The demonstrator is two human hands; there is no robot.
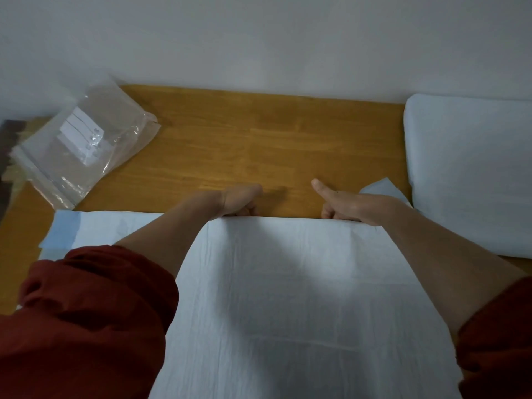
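Nearest the camera, two rolled-up red sleeves (pixel 95 306) frame the view, with bare forearms reaching forward from them. Between the arms spreads a pale, crinkled sheet (pixel 273 298), filling the lower middle of the view and narrowing toward its far edge. A lower layer of it lies flat on the table out to the left, ending in a blue strip (pixel 62 233).

At the far edge of the upper layer, the left hand (pixel 241 201) has its fingers curled down and clamped on the sheet's rim, knuckles toward the wall. The right hand (pixel 348 205) grips the same edge a little way off, fingers tucked under it and the thumb sticking straight out ahead (the fingertips themselves are hidden by the fabric). The two hands are apart, with bare wood showing between them.

Beyond them runs the wooden table (pixel 259 139). On its far left corner lies a stack of clear plastic bags (pixel 83 145), overhanging the edge. At the right sits a thick white stack (pixel 472 168) of folded pads, just beside the right wrist. A plain pale wall (pixel 259 38) closes the back.
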